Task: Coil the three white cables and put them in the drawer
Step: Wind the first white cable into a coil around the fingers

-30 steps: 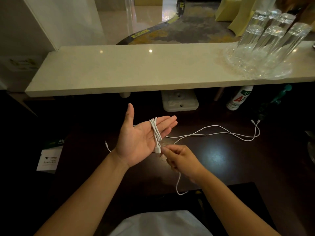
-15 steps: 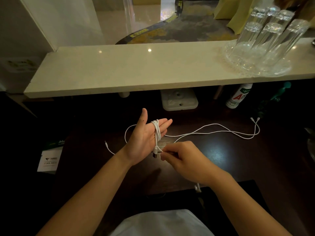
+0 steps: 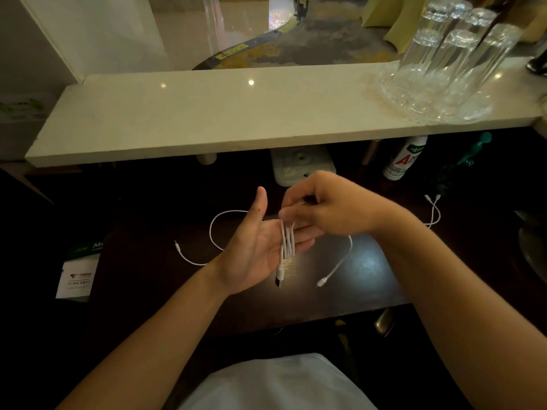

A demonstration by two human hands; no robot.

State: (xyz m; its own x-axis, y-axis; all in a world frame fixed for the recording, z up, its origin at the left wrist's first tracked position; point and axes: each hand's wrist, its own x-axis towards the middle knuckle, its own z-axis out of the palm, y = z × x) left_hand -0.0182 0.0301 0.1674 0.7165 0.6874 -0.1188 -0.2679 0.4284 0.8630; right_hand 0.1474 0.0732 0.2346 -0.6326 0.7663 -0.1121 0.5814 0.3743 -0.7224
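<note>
My left hand point(image 3: 260, 250) is held flat, palm up, over the dark desk point(image 3: 370, 279). Several turns of a white cable point(image 3: 286, 242) are wound round its fingers, and a plug end hangs below the palm. My right hand point(image 3: 328, 207) is above the left fingers and pinches the cable at the top of the coil. A second white cable point(image 3: 214, 232) lies looped on the desk to the left. More white cable point(image 3: 336, 269) trails on the desk to the right, with plug ends at the far right point(image 3: 433, 202). No drawer is in view.
A pale stone shelf point(image 3: 207, 119) runs across above the desk. A glass tray with several upturned glasses point(image 3: 444, 72) stands on its right end. Under the shelf are a white socket block point(image 3: 299, 167) and a white bottle point(image 3: 404, 158). A paper card point(image 3: 78, 276) lies left.
My right hand has risen from below the left palm to above the fingers, carrying the cable up over the coil. The loose cable on the desk has shortened.
</note>
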